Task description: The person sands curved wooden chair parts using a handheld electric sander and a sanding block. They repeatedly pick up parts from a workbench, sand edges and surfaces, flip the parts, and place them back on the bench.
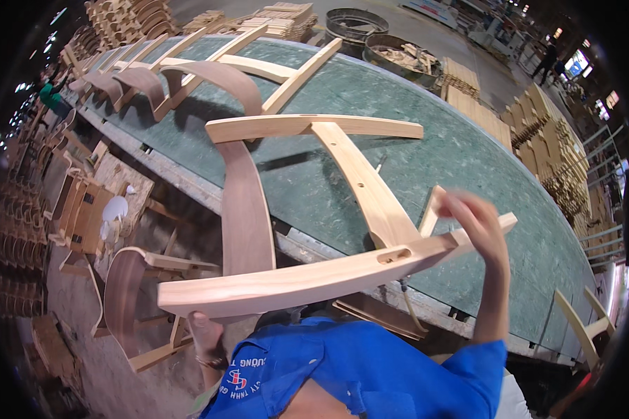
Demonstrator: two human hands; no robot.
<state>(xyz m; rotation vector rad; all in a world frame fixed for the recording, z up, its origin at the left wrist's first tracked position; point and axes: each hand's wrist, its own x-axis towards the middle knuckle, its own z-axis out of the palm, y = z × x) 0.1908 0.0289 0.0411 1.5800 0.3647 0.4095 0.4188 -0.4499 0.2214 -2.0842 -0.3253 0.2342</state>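
From the head view, one pale wooden chair frame is held up over the near edge of the green table; its two curved rails run left to right, joined by one slat and one dark bent panel pointing away; the left hand grips the near rail's underside, fingers curled; the right hand, blurred, closes over its right end; several similar frames line the far table.

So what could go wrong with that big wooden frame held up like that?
The wooden chair frame is held in the air by its curved front rail only: the left hand under one end, the right hand at the other. It could tip or slip, perhaps onto the person. Its far end hangs just above the green table, close to the other frames lined up there, and might knock them.
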